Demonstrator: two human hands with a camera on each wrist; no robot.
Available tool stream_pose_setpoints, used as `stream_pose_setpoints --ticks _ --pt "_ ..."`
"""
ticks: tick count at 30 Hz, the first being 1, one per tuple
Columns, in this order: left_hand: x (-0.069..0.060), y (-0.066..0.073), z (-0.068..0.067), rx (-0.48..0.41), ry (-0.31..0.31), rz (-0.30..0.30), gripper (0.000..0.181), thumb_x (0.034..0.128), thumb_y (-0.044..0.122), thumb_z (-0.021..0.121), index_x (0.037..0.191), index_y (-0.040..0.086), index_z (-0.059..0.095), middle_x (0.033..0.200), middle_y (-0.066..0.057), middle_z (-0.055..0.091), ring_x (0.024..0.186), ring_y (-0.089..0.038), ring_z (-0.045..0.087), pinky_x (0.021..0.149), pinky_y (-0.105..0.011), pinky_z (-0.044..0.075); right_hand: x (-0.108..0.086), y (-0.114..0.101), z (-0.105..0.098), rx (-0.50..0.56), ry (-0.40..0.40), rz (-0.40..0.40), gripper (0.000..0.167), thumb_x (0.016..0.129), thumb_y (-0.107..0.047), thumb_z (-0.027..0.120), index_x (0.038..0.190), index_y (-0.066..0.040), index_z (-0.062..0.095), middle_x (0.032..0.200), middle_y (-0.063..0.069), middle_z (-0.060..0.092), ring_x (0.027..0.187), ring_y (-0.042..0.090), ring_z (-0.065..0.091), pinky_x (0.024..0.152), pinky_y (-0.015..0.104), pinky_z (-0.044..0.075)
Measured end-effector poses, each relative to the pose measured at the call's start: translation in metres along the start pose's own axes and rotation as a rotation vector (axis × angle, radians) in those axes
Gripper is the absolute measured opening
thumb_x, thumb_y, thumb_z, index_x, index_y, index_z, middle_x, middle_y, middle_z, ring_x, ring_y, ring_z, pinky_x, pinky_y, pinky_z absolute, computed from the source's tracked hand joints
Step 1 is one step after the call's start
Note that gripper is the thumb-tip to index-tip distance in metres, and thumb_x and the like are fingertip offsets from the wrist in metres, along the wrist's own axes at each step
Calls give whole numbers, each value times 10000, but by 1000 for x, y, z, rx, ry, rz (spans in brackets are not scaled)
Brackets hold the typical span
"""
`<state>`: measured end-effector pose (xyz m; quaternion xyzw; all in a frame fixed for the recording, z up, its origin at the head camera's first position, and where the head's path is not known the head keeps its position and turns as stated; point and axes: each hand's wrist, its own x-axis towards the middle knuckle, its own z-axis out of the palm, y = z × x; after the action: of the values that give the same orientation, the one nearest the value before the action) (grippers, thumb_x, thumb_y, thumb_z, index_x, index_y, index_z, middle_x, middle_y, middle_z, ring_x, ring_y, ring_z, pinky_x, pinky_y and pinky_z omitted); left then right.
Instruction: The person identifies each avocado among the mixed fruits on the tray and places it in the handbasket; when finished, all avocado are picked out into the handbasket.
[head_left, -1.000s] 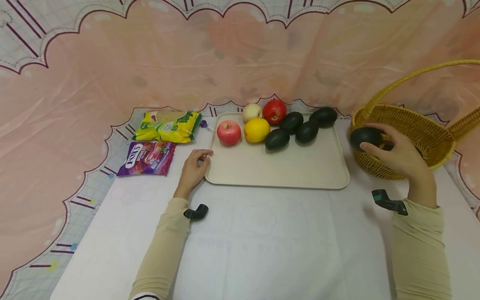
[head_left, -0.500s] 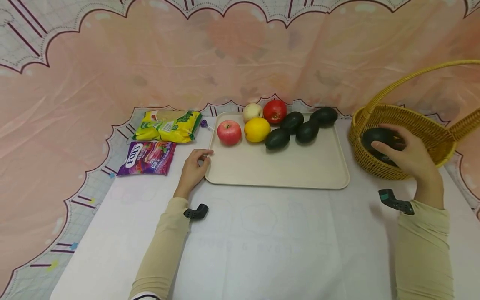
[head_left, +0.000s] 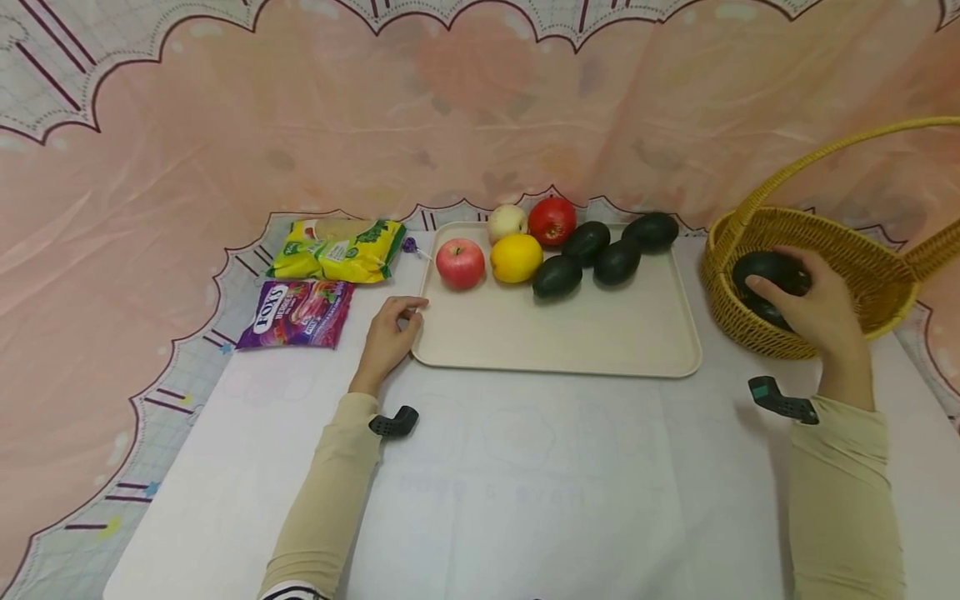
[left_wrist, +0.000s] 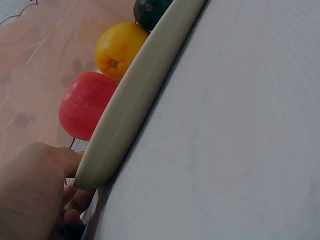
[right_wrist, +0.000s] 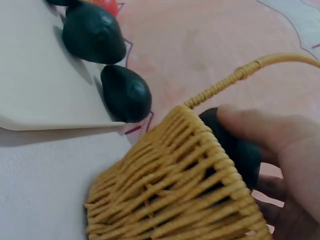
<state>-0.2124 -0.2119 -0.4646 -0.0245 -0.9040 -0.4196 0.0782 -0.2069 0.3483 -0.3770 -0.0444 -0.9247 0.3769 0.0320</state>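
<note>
My right hand [head_left: 817, 304] grips a dark green avocado [head_left: 771, 272] inside the yellow wicker basket [head_left: 731, 321], thumb on its near side. Another dark fruit [head_left: 767, 312] shows just beneath it, mostly hidden. In the right wrist view the basket wall [right_wrist: 165, 180] covers part of the held avocado [right_wrist: 237, 147]. My left hand [head_left: 386, 337] holds the left edge of the cream tray [head_left: 555, 342], with fingers on both sides of the rim [left_wrist: 95, 172]. Several avocados [head_left: 617, 263] lie on the tray's right half.
Also on the tray are a pink apple [head_left: 460, 263], a yellow fruit [head_left: 517, 257], a pale fruit [head_left: 507, 222] and a red fruit [head_left: 552, 221]. Left of it lie a yellow packet [head_left: 337, 250], a purple FOX'S packet [head_left: 300, 313] and a small lollipop [head_left: 409, 245]. The basket handle [head_left: 810, 158] arches high.
My right hand has carried the avocado from over the basket's left rim rightward into the basket, and still grips it. The left hand and the tray stay put.
</note>
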Motion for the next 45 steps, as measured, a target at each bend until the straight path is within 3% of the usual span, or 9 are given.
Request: stream_pose_setpoints --ticks 14,31,45 --pt "-2 3 -1 2 -12 -6 270 932 147 538 1186 145 629 1121 -94 567 965 -216 542 751 -289 357 12 5 8 -121 -92 -60 816 887 -496 556 1505 -104 197 1515 300 192 1343 548 198 1011 692 180" --pt "0 0 -1 -6 0 11 258 927 148 546 1169 145 636 1088 -98 568 938 -215 535 744 -294 361 19 5 6 -190 -234 18 908 872 -634 450 1497 -48 150 1468 361 205 1295 589 200 981 712 191" --pt "-1 1 -2 -1 -4 6 265 931 152 538 1179 140 633 1080 -99 565 930 -209 528 727 -284 356 14 5 7 -149 -164 -16 811 902 -555 477 1483 -46 232 1482 323 243 1322 556 216 1000 690 200"
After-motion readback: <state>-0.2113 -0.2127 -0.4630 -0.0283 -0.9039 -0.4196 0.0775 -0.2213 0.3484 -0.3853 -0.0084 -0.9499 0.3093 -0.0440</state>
